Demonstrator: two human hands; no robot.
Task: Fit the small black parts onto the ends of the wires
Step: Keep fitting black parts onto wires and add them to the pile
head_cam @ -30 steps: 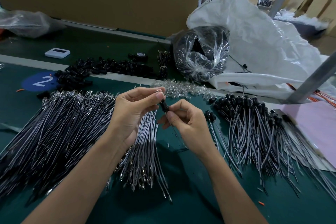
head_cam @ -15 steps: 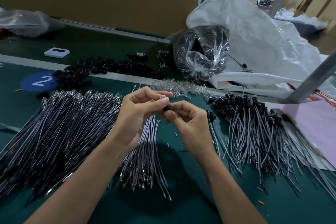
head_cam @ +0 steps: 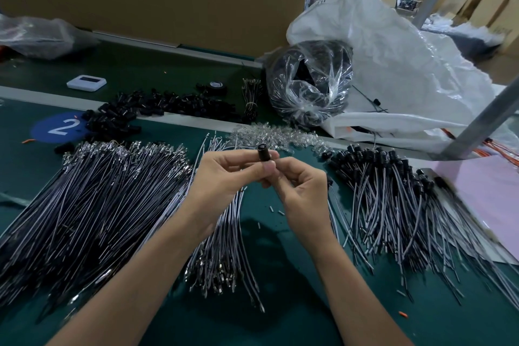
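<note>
A small black part (head_cam: 263, 152) stands upright between my two hands, above the green table. My left hand (head_cam: 222, 181) pinches it from the left with thumb and fingers. My right hand (head_cam: 302, 187) pinches it from the right and below; the wire it sits on is mostly hidden by my fingers. Bare grey wires (head_cam: 92, 205) lie in a large heap at the left, and a smaller bunch of wires (head_cam: 224, 241) lies under my hands. Wires with black parts fitted (head_cam: 393, 191) are piled at the right. Loose black parts (head_cam: 157, 109) lie at the back.
A clear bag of black parts (head_cam: 309, 81) and a big white sack (head_cam: 393, 59) stand at the back right. Small clear pieces (head_cam: 275, 135) lie behind my hands. A white device (head_cam: 87, 82), a tape roll (head_cam: 215, 86), a pink sheet (head_cam: 483, 194) and a metal post (head_cam: 486, 121) are around.
My hands came together and rose slightly. The black part, held low in my right fingers a second ago, now stands upright above both thumbs, pinched by both hands.
</note>
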